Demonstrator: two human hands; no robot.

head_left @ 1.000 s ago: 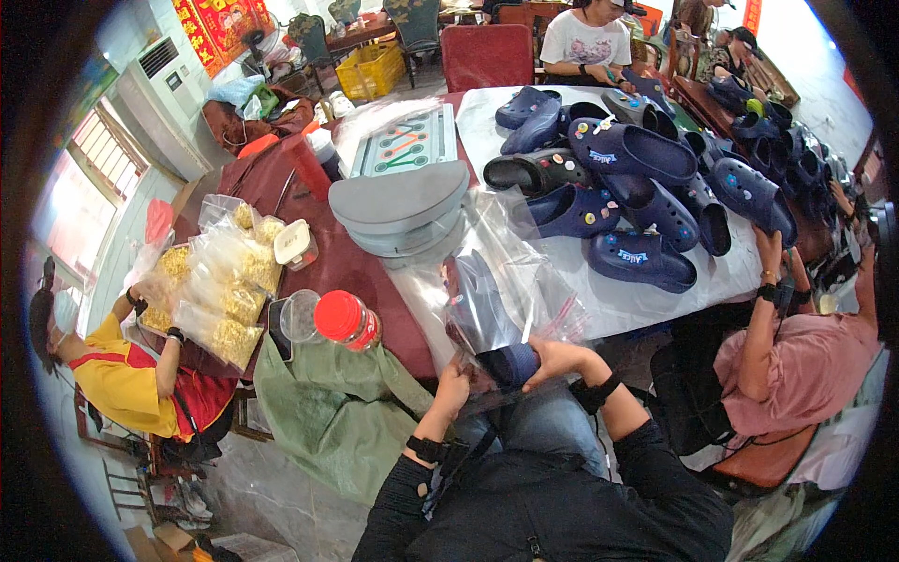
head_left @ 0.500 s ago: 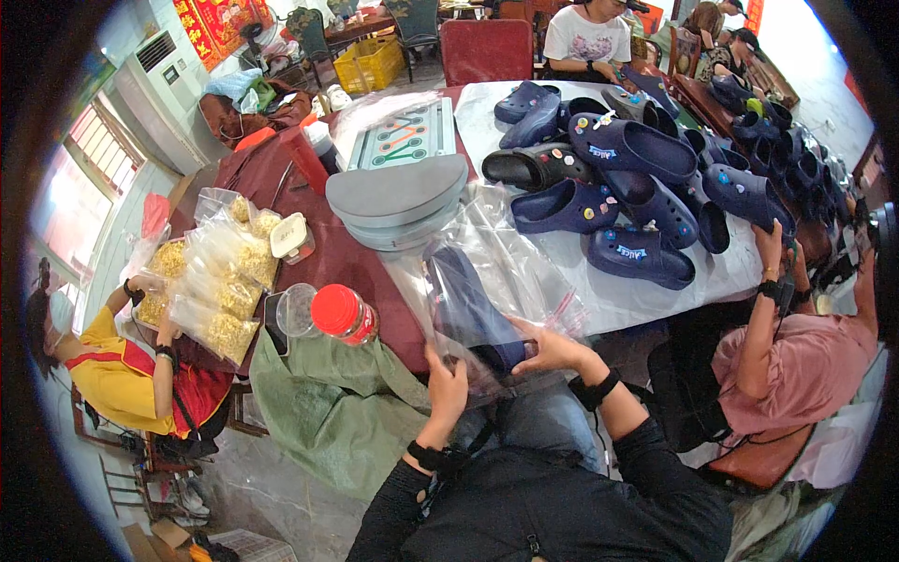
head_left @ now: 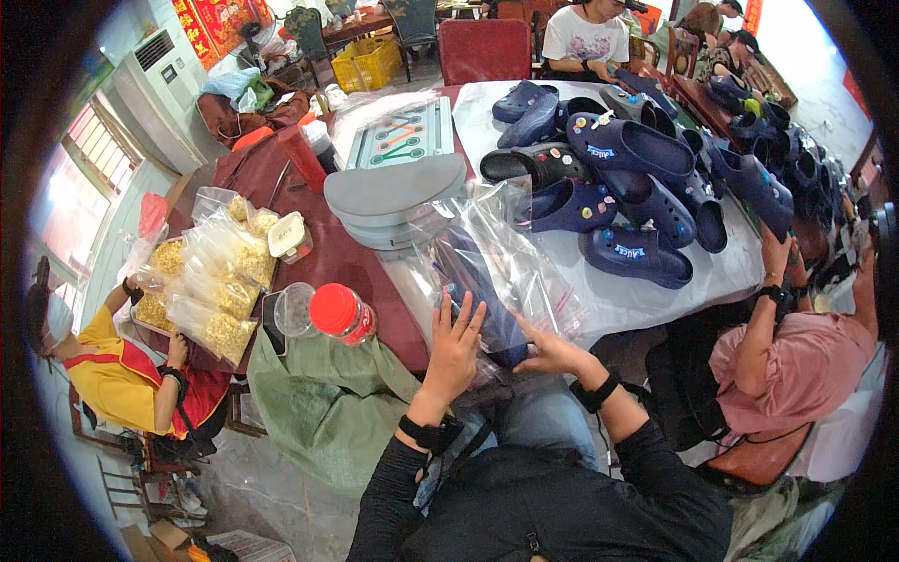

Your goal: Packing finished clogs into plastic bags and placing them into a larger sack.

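Observation:
A navy clog lies inside a clear plastic bag at the table's near edge, its heel toward me. My left hand rests flat on the bag over the clog's left side, fingers stretched and spread. At the heel's right side, my right hand is closed round it with thumb and forefinger, through or beside the film; which, I cannot tell. The clog's toe shows only dimly under the shiny plastic. Just beyond are a stack of grey rounded pieces and a pile of navy clogs with charms.
A red-lidded jar and a clear cup stand left, by green cloth. Bags of yellowish pieces lie before a person in yellow. At right, a person in pink holds a clog. A red chair stands opposite.
My left hand has come up from the bag's near edge and spread flat over it. The bagged clog has shifted slightly. The neighbour at right has tilted their clog.

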